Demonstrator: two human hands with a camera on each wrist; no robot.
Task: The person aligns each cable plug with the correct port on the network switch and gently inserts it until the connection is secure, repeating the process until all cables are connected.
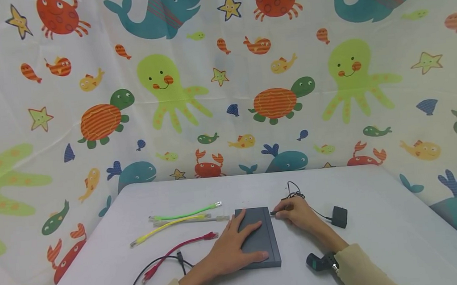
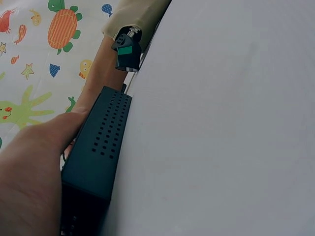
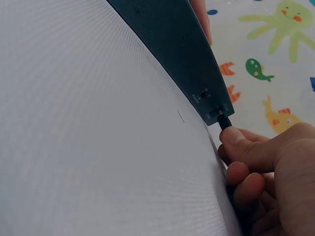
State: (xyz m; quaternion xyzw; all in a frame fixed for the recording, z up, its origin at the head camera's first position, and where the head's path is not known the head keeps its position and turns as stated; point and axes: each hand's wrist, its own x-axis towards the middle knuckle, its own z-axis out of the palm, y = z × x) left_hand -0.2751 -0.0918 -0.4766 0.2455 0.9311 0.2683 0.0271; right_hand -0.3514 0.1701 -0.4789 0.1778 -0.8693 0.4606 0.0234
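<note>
A flat dark grey network switch (image 1: 265,229) lies on the white table. My left hand (image 1: 236,244) rests on its top with fingers spread, thumb toward the near edge. In the left wrist view, the switch's vented side (image 2: 106,128) shows. My right hand (image 1: 296,213) pinches a black plug (image 3: 224,122) between thumb and fingertips. The plug's tip is right at a small port near the far end of the switch's right side. A thin black cord (image 1: 295,194) runs from the right hand to a square black power adapter (image 1: 339,217).
Left of the switch lie a green cable (image 1: 185,213), a yellow cable (image 1: 166,228), a grey cable (image 1: 202,219), a red cable (image 1: 176,249) and a black cable (image 1: 136,279). A curtain with sea animals (image 1: 223,80) hangs behind the table.
</note>
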